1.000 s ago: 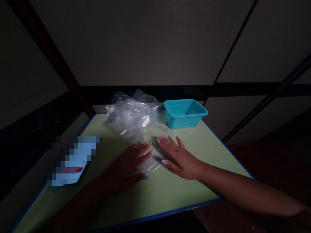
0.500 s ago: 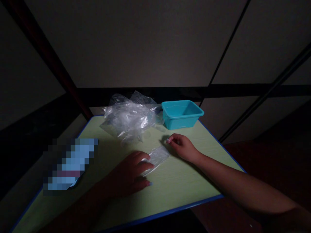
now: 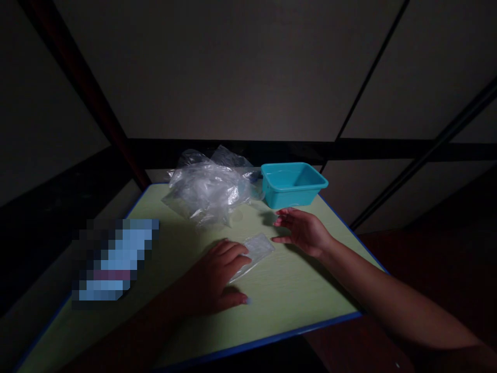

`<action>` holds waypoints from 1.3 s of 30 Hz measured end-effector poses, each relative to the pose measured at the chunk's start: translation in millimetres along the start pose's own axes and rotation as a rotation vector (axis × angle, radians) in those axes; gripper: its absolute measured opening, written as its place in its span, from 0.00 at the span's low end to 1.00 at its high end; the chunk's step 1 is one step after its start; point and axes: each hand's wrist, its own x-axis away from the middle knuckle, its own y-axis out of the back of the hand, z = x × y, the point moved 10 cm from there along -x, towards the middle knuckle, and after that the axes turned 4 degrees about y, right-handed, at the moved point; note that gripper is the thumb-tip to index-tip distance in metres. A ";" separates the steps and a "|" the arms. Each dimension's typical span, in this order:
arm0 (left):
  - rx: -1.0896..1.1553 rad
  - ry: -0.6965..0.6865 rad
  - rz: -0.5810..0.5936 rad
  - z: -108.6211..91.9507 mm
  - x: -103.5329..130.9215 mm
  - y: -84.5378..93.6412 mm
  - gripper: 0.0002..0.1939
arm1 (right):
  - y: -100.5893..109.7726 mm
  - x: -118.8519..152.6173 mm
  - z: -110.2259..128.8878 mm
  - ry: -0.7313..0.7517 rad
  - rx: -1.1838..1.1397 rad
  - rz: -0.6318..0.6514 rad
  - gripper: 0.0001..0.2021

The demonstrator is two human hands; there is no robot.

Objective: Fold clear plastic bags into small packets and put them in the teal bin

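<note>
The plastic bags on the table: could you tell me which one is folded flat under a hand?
The small folded bag near the table's middle, pinned by the left hand. The other plastic, a crumpled heap beside the teal tub, lies untouched.

I seem to be at a small work station in a dim, bare room, not a kitchen or a shop. What tells me so is the bench (image 3: 272,295): a plain pale green top with a blue edge, lit while all around it lies in shadow. Behind the bench run dark metal bars (image 3: 233,147) against blank grey wall panels (image 3: 233,72). At the far edge of the bench sit a teal plastic tub (image 3: 293,184) and, left of it, a heap of clear plastic bags (image 3: 205,191).
</note>
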 end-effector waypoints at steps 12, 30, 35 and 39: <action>0.040 0.009 0.023 2.9 -0.1 -2.7 0.34 | -1.0 1.7 -2.1 -0.007 0.073 0.033 0.06; 0.026 0.012 -0.034 3.1 2.6 6.5 0.37 | -6.4 5.5 -2.1 0.003 0.043 0.043 0.04; 0.017 -0.010 -0.007 2.0 3.2 3.3 0.35 | -4.3 5.7 -0.8 0.008 0.043 0.029 0.04; -0.019 -0.003 -0.077 1.5 5.1 10.5 0.36 | -3.2 4.3 -0.7 0.022 0.057 0.035 0.06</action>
